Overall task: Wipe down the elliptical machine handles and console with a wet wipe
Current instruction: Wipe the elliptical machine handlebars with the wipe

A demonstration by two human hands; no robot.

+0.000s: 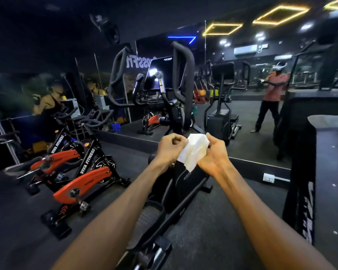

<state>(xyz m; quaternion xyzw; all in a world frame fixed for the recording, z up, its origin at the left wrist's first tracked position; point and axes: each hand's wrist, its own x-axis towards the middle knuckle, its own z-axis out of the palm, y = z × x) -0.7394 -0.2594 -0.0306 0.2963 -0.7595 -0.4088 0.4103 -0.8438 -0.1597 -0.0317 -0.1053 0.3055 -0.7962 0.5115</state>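
Observation:
A white wet wipe (193, 151) is stretched between my two hands in the middle of the view. My left hand (169, 148) pinches its left edge and my right hand (213, 154) grips its right side. Straight ahead stands the black elliptical machine. Its console (162, 73) has a dark glossy screen. A looped moving handle rises on the left (116, 75) and another on the right (183, 75). Two short fixed grips with metal ends (160, 82) sit in front of the console. Both hands are well below and short of the handles.
Two red and black spin bikes (82, 184) stand to the left. A tall black machine (320, 172) fills the right edge. A mirror wall behind the elliptical reflects a person (273, 94) and more equipment. The elliptical's pedal (148, 217) lies below my arms on dark floor.

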